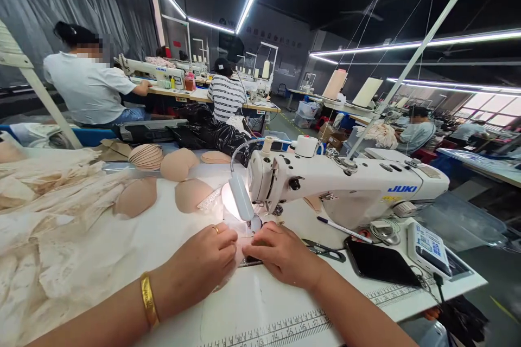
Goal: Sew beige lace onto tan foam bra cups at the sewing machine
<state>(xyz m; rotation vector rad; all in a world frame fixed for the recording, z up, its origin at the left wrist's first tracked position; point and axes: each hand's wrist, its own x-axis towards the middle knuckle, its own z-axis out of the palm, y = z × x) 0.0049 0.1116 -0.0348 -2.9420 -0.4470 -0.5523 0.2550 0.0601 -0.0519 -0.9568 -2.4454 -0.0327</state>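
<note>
Head view: both hands right in at the needle end!
Curls the left hand (217, 255) over pale cloth (240, 245), gripping or merely pressing, cannot tell which; pinches that cloth, by the look of it, between thumb and forefinger of the right hand (280, 255). Has it on the table (232, 312), just in front of the sewing machine (350, 179), below the lamp (241, 198). Could catch a fingertip here by slipping forward! Might pucker thin stuff like this by pulling unevenly. Could also snag the heaped fabric (61, 222) with the bracelet (148, 301), or knock the scissors (325, 251) by swinging the right wrist outward.
</note>
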